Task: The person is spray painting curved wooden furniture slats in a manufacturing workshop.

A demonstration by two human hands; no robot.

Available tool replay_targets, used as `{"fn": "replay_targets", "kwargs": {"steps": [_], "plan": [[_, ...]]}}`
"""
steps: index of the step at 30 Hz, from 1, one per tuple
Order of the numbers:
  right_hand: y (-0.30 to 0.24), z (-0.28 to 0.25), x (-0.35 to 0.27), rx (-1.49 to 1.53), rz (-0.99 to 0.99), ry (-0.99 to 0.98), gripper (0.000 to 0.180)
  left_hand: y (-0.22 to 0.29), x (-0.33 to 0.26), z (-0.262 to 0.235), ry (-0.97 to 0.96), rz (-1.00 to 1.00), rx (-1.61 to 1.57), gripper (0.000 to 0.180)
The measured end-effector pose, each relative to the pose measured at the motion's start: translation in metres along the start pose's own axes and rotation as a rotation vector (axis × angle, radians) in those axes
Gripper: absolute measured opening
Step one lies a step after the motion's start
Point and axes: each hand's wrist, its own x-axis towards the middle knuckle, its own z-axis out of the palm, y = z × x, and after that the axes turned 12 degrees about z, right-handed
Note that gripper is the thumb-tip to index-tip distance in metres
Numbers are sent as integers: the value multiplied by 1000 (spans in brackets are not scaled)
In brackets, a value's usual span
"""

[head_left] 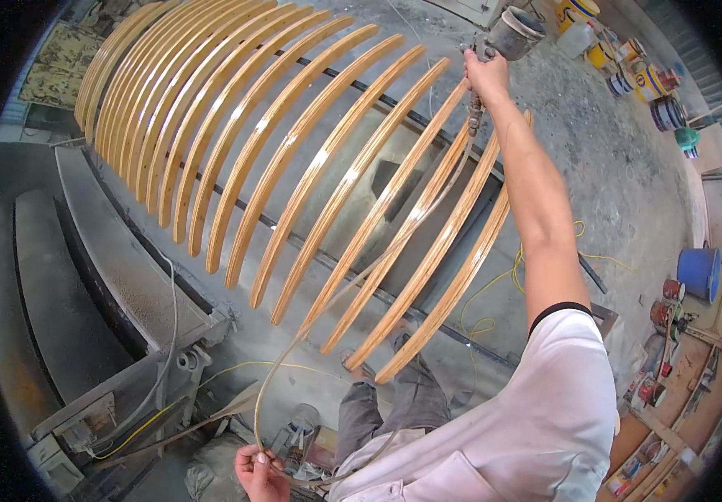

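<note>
Grey metal in grip: holding a cupped spray gun [518, 35] tightly in the right fingers [475, 71] near the far ends of curved wooden slats [319, 160]; pinching its hose [258, 418] in the left fingers [250, 461]. Showing gloss along upper faces, seemingly coated; leaving undersides unjudgeable. Bordering open floor [595, 142] rightward, a grey panelled frame [127, 259] leftward.

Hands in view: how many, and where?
2: the right hand gripping the spray gun, top right of centre; the left hand holding the hose, bottom left of centre.
</note>
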Motion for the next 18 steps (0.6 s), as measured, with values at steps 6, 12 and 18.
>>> {"fn": "replay_targets", "kwargs": {"steps": [6, 12, 18], "plan": [[-15, -26, -116, 44, 36, -225, 21, -14, -6, -27, 144, 77, -41, 11], [-12, -62, -275, 77, 91, -505, 23, -18, -6, -55, 143, 55, -126, 12], [15, -69, -398, 51, -41, -610, 20, -32, -10, -98, 136, 59, -170, 13]]}}
